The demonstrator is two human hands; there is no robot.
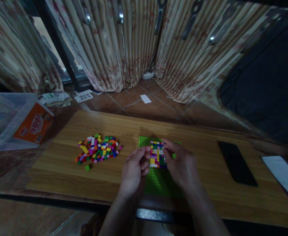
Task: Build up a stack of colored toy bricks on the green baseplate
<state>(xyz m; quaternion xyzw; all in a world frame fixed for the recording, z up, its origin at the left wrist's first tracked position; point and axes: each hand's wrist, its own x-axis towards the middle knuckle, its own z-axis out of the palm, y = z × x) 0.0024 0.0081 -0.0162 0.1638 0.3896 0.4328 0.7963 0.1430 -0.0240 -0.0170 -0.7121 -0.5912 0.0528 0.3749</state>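
A rectangular block of small multicoloured toy bricks (156, 154) sits on a green studded baseplate (156, 183), toward its upper part. At the block's left edge is my left hand (133, 167), its thumb and index finger pinched together and the other fingers curled. Whatever that pinch may hold is too small to make out. My right hand (182, 162) bends over the block's right side, with thumb and index finger closed at its upper right edge. That hand hides part of the block and of the baseplate's right side.
Loose toy bricks (102, 149) lie piled on the wooden table (67, 177) to the left, one green brick (87, 167) apart. A black phone-like slab (237, 164) and a white sheet (282, 175) are at right. A clear plastic bin (6, 144) stands beyond the table's left end.
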